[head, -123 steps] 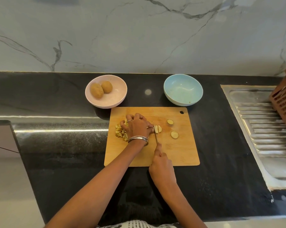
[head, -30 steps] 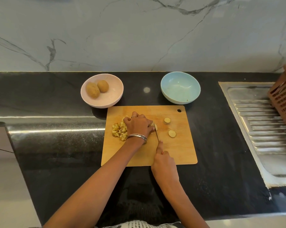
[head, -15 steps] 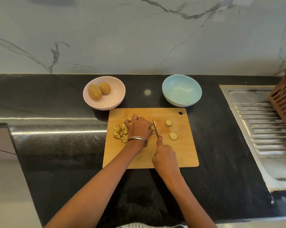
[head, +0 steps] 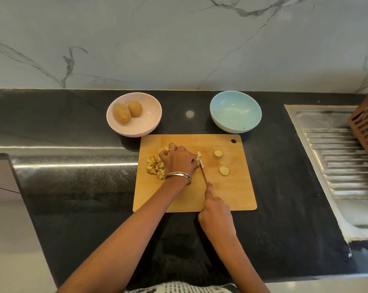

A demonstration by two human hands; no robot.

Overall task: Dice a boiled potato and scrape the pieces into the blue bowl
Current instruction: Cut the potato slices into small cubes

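Wooden board [head: 231, 193] lies on the black surface [head: 284, 187], near its front edge. Left hand [head: 180, 160] sits on the board, fingers curled down over a small remnant of potato [head: 199, 154] that it pins at its right side; a metal bangle [head: 179, 176] is on the wrist and a ring on one finger. Right hand [head: 216, 210] is clamped round the handle of a knife [head: 203, 175], index finger laid along the spine; the blade runs away from the body and meets the potato just beside the left fingertips. A heap of dice [head: 154, 167] lies on the board to the left of the left hand, partly under it. Two round slices [head: 218, 153] and [head: 224, 170] lie apart on the board to the right of the blade. Blue bowl [head: 235, 112] stands on the surface just beyond the board's far right corner; it holds no dice, only a small speck low on its inner wall. Pink bowl [head: 134, 114] stands beyond the far left corner and holds two whole unpeeled potatoes [head: 122, 113], touching each other. Steel drainboard [head: 337, 166] at far right, with a brown slotted basket [head: 367, 125] at the frame edge; its contents cannot be made out.
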